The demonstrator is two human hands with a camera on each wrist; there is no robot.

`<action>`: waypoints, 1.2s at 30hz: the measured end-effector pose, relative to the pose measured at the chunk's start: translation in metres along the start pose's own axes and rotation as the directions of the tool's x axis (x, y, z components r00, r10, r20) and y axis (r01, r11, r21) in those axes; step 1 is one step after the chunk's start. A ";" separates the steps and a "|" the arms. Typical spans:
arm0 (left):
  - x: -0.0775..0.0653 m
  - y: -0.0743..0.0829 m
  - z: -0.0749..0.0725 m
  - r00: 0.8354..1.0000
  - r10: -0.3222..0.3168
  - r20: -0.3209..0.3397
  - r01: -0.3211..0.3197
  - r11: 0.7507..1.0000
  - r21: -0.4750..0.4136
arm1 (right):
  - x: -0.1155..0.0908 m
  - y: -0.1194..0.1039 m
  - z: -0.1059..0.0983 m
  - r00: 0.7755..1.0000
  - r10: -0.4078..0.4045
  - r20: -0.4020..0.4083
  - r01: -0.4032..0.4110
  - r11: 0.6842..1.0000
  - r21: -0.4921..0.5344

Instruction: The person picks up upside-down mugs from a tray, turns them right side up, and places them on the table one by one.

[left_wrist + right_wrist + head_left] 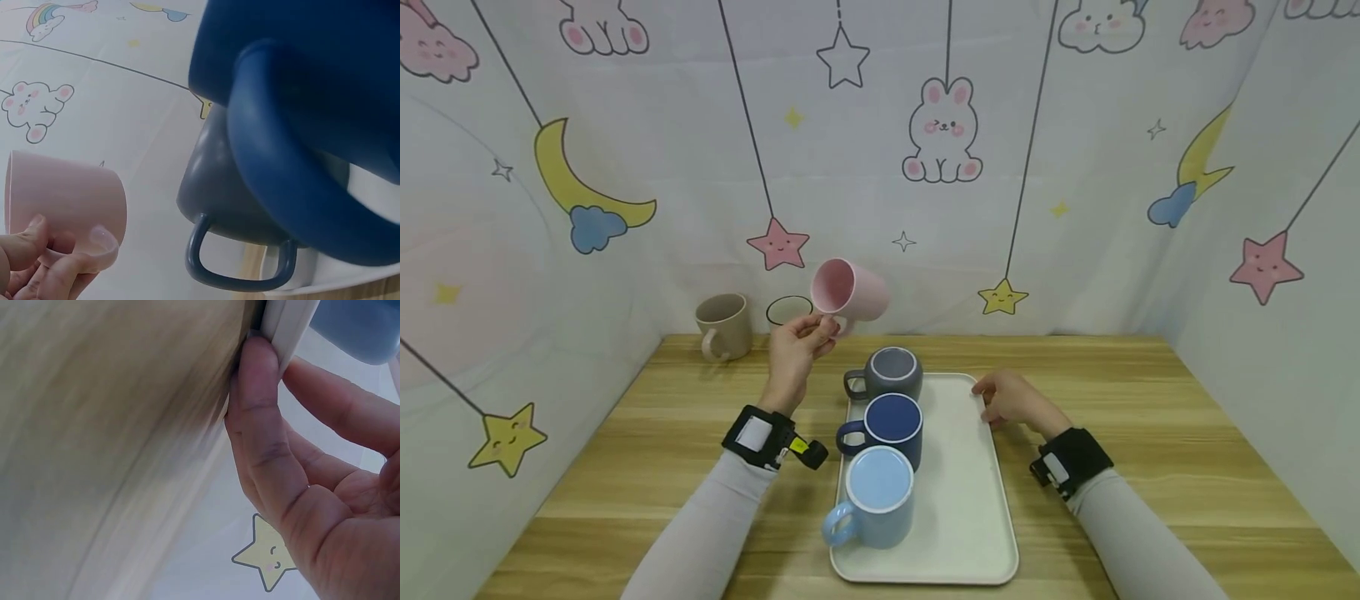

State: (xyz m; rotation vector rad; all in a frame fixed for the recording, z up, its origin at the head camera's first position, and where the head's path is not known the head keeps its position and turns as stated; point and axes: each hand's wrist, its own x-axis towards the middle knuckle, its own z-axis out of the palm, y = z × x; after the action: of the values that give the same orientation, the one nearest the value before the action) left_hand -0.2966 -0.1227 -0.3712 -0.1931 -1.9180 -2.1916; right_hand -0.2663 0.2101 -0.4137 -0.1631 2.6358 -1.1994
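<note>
My left hand (795, 354) pinches the handle of a pink mug (868, 293), holding it tipped on its side above the table, mouth facing left. In the left wrist view, fingers and thumb close on that handle below the pink mug (69, 187). A cream tray (958, 492) bears a grey mug (895, 367), a dark blue mug (893, 421) and a light blue mug (880, 492), all upside down in a row along its left side, handles to the left. At the tray's far right edge, my right hand (1018, 402) grips the rim between thumb and fingers.
A beige mug (733, 325) stands upright at the table's back left. Beside it, a white mug with a black rim (789, 311) is partly hidden by my left hand. Behind the wooden table (1120, 392) hangs a patterned white cloth (865, 183).
</note>
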 end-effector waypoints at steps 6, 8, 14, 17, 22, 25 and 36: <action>0.003 -0.009 0.000 0.999 -0.017 -0.039 0.018 1.000 0.025 | 0.000 0.002 0.002 1.000 0.001 -0.011 -0.001 1.000 0.011; 0.004 -0.010 0.000 0.998 -0.025 -0.049 0.027 0.999 0.037 | 0.000 0.001 0.002 1.000 -0.003 -0.012 0.003 1.000 0.012; 0.008 -0.020 -0.004 0.995 -0.064 -0.079 0.072 0.992 0.101 | 0.002 -0.001 0.003 1.000 -0.011 -0.015 0.011 1.000 -0.012; 0.010 -0.028 -0.003 0.992 -0.087 -0.094 0.098 0.987 0.123 | 0.001 -0.001 0.004 1.000 -0.007 -0.025 0.006 1.000 -0.019; 0.014 -0.038 0.002 0.989 -0.110 -0.096 0.123 0.984 0.133 | 0.000 0.002 0.002 0.999 -0.014 -0.034 0.013 0.999 -0.029; 0.017 -0.042 0.004 0.988 -0.127 -0.086 0.136 0.984 0.114 | 0.000 0.002 0.001 0.999 -0.026 -0.037 0.024 0.999 -0.047; 0.018 -0.064 0.007 0.984 -0.159 -0.076 0.164 0.984 0.075 | -0.001 0.002 0.002 1.000 -0.006 -0.028 0.004 0.997 -0.075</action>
State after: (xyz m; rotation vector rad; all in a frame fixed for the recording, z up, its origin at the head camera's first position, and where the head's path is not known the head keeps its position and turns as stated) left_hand -0.3306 -0.1089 -0.4275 0.0536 -2.0447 -2.1815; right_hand -0.2653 0.2100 -0.4159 -0.1672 2.7072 -1.1133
